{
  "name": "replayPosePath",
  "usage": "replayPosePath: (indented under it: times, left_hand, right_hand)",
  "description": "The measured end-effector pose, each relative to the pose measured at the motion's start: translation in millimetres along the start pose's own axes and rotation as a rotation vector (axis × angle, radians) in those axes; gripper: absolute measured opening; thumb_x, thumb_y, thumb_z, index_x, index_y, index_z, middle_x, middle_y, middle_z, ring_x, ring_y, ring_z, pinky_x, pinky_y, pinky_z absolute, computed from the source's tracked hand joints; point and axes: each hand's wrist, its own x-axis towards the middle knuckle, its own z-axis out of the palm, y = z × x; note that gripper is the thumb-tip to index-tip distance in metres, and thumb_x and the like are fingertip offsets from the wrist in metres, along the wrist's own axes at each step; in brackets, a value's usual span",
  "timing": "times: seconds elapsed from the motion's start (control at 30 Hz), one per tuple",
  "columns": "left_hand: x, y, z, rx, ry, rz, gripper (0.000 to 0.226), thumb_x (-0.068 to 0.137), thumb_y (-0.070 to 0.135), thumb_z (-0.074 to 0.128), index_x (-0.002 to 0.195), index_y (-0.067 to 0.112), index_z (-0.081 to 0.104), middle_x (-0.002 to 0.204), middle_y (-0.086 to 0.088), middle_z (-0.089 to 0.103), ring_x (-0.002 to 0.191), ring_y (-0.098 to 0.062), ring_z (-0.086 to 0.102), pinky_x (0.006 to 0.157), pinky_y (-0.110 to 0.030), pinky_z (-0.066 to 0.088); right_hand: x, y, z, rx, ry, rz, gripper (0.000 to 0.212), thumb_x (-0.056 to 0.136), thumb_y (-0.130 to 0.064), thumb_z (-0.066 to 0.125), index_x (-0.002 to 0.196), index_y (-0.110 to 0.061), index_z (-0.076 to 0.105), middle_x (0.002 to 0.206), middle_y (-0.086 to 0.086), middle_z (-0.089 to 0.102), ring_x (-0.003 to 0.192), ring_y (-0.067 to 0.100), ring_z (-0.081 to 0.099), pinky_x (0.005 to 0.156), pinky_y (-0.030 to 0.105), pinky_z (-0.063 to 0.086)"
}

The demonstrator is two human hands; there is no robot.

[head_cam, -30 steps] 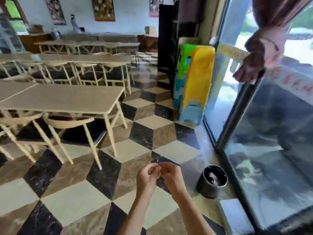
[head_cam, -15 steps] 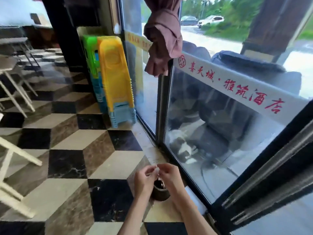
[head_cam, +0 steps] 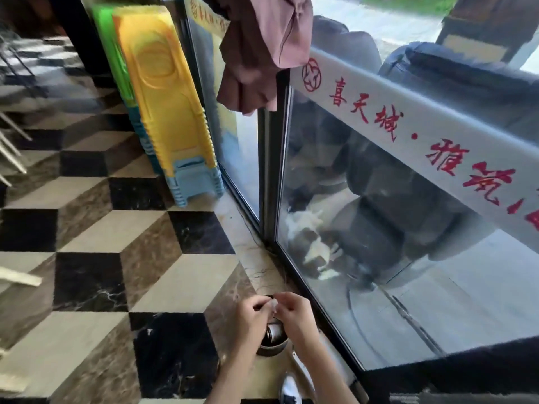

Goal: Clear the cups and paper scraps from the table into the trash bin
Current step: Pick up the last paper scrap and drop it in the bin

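A small dark round trash bin (head_cam: 272, 345) stands on the floor beside the glass door, with something pale lying inside it. My left hand (head_cam: 250, 319) and my right hand (head_cam: 294, 316) are held together directly above the bin. Between their fingertips they pinch a small white paper scrap (head_cam: 274, 305). The hands hide most of the bin's opening. No cups or table top show in this view.
A glass door with a dark frame (head_cam: 269, 176) and a white banner with red characters (head_cam: 408, 123) runs along the right. Stacked yellow and green plastic stools (head_cam: 166, 112) lean near the door. A brown curtain (head_cam: 262, 48) hangs above. White chair legs (head_cam: 14, 278) stand at left.
The view has swung right and down from the dining tables to the door. The bin, earlier ahead at the right, now lies directly under my hands, which stay together on the scrap.
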Motion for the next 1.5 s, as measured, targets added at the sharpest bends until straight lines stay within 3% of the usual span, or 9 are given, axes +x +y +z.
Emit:
replayPosePath:
  times: [0.13, 0.33, 0.43, 0.6, 0.77, 0.9, 1.1, 1.33, 1.5]
  left_hand:
    - [49.9, -16.2, 20.5, -0.012, 0.041, -0.042, 0.015, 0.086, 0.01, 0.074, 0.079, 0.023, 0.073, 0.075, 0.003, 0.076, 0.071, -0.008, 0.073, 0.063, -0.014, 0.054]
    - [120.5, -77.8, 44.4, -0.018, 0.036, -0.149, 0.01, 0.087, 0.011, 0.075, 0.084, 0.02, 0.077, 0.075, 0.001, 0.079, 0.07, -0.008, 0.075, 0.063, -0.018, 0.057]
    - [151.2, -133.1, 64.5, 0.022, -0.011, -0.198, 0.006, 0.087, 0.017, 0.076, 0.084, 0.023, 0.077, 0.074, 0.004, 0.079, 0.069, -0.006, 0.074, 0.061, -0.015, 0.054]
    - [196.7, -246.2, 94.8, 0.072, -0.096, -0.296, 0.007, 0.087, 0.018, 0.075, 0.089, 0.023, 0.079, 0.077, 0.0, 0.079, 0.075, -0.017, 0.076, 0.074, -0.033, 0.06]
    - [229.5, -339.6, 124.0, 0.075, -0.101, -0.381, 0.02, 0.087, 0.009, 0.074, 0.081, 0.028, 0.075, 0.077, 0.001, 0.078, 0.077, -0.022, 0.076, 0.075, -0.035, 0.063]
    - [266.7, -386.0, 147.1, 0.111, -0.118, -0.402, 0.011, 0.085, 0.006, 0.073, 0.087, 0.016, 0.077, 0.079, -0.001, 0.077, 0.081, -0.021, 0.075, 0.078, -0.036, 0.062]
    - [311.2, -424.8, 171.2, 0.129, -0.148, -0.416, 0.021, 0.086, 0.011, 0.074, 0.081, 0.031, 0.073, 0.069, 0.008, 0.075, 0.068, -0.004, 0.071, 0.064, -0.015, 0.056]
    - [332.1, -444.7, 179.0, 0.152, -0.147, -0.452, 0.015, 0.087, 0.02, 0.072, 0.086, 0.035, 0.07, 0.088, 0.012, 0.072, 0.093, -0.015, 0.072, 0.09, -0.04, 0.059]
    - [328.4, -436.5, 164.3, 0.179, -0.113, -0.431, 0.017, 0.089, 0.017, 0.069, 0.104, 0.024, 0.072, 0.098, 0.015, 0.068, 0.092, -0.006, 0.071, 0.09, -0.03, 0.058]
  right_hand:
    - [63.2, 21.2, 1.4, -0.04, -0.077, 0.018, 0.017, 0.078, -0.009, 0.063, 0.071, -0.021, 0.074, 0.072, 0.009, 0.076, 0.073, 0.027, 0.072, 0.07, 0.043, 0.055]
    - [130.0, 80.9, 18.8, -0.006, -0.164, 0.126, 0.018, 0.084, -0.016, 0.062, 0.087, -0.022, 0.079, 0.079, 0.001, 0.079, 0.071, 0.007, 0.07, 0.065, 0.026, 0.053]
    - [158.8, 136.0, 33.0, 0.011, -0.133, 0.247, 0.022, 0.086, -0.007, 0.061, 0.095, -0.017, 0.079, 0.088, 0.002, 0.08, 0.084, 0.014, 0.075, 0.079, 0.033, 0.06]
    - [191.2, 253.1, 67.7, -0.006, -0.1, 0.374, 0.019, 0.088, -0.011, 0.062, 0.095, -0.016, 0.079, 0.083, 0.001, 0.079, 0.078, 0.009, 0.072, 0.072, 0.023, 0.052]
    - [225.6, 344.4, 93.1, -0.062, -0.154, 0.48, 0.025, 0.089, -0.008, 0.059, 0.109, -0.009, 0.075, 0.099, 0.008, 0.078, 0.095, 0.021, 0.072, 0.084, 0.033, 0.056]
    - [256.6, 395.2, 103.3, -0.038, -0.142, 0.502, 0.017, 0.09, -0.012, 0.06, 0.094, -0.015, 0.077, 0.083, -0.002, 0.077, 0.077, 0.011, 0.069, 0.073, 0.028, 0.053]
    - [301.4, 442.4, 117.3, -0.044, -0.07, 0.564, 0.02, 0.09, -0.009, 0.058, 0.095, -0.013, 0.077, 0.085, 0.006, 0.077, 0.082, 0.023, 0.071, 0.08, 0.041, 0.057]
    - [319.0, 461.6, 124.3, -0.042, -0.028, 0.61, 0.015, 0.089, -0.011, 0.059, 0.084, -0.016, 0.073, 0.056, -0.018, 0.059, 0.054, 0.0, 0.051, 0.063, 0.022, 0.039]
    - [317.3, 441.8, 117.0, -0.044, -0.011, 0.623, 0.038, 0.092, -0.007, 0.054, 0.128, -0.011, 0.066, 0.117, 0.0, 0.071, 0.11, 0.015, 0.065, 0.097, 0.031, 0.05]
